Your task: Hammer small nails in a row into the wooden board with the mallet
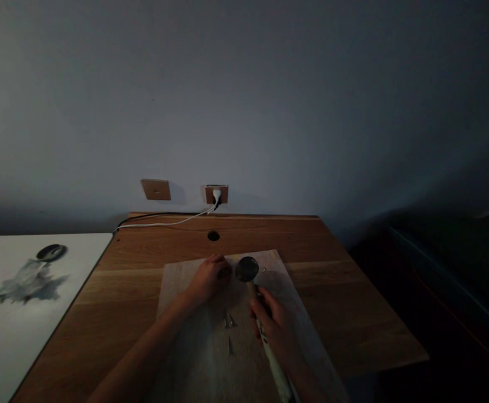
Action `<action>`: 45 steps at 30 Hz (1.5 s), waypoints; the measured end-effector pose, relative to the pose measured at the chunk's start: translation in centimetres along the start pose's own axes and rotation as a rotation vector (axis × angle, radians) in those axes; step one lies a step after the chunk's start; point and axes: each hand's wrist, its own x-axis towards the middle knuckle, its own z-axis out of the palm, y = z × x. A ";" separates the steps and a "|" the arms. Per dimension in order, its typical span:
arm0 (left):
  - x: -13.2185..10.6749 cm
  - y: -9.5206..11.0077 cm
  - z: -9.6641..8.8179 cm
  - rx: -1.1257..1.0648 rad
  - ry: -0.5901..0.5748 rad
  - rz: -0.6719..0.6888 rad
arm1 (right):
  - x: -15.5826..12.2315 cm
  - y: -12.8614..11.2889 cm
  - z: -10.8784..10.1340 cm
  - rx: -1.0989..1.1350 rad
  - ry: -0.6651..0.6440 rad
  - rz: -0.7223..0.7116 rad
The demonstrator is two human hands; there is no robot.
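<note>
My right hand [273, 319] is wrapped round the pale handle of a mallet [247, 269] with a round, dark head. The mallet's head is over the far part of a light wooden board [177, 280], just right of my left hand [213, 275]. The left fingers are curled together low over the board; what they pinch, if anything, is hidden in shadow. Between my forearms, a few small pointed metal fasteners, screws or nails [229, 345], lie on the board. Another small shiny piece [264, 270] shows right of the mallet's head.
The board lies on a wooden desk [332, 280] against a grey wall. A cable hole [213, 235] is near its back edge. White and black cables [164, 224] run to a wall socket [223, 193]. At the left stands a white table [0, 347] with a dark round print.
</note>
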 end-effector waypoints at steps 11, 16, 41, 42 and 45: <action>-0.1 -0.3 0.3 0.002 -0.005 -0.029 | 1.5 1.1 1.3 -0.016 -0.036 -0.007; -0.3 -0.2 -0.2 -0.024 0.043 -0.033 | 1.2 0.2 1.4 -0.028 -0.047 -0.016; -7.3 4.8 -2.7 0.620 -0.184 0.508 | -2.4 4.0 -2.3 0.061 0.077 0.075; -7.0 4.9 -2.5 0.615 -0.193 0.497 | -2.5 4.2 -2.3 0.066 0.089 0.086; -5.9 4.1 -2.1 0.491 -0.192 0.407 | -2.8 4.3 -2.3 0.075 0.109 0.099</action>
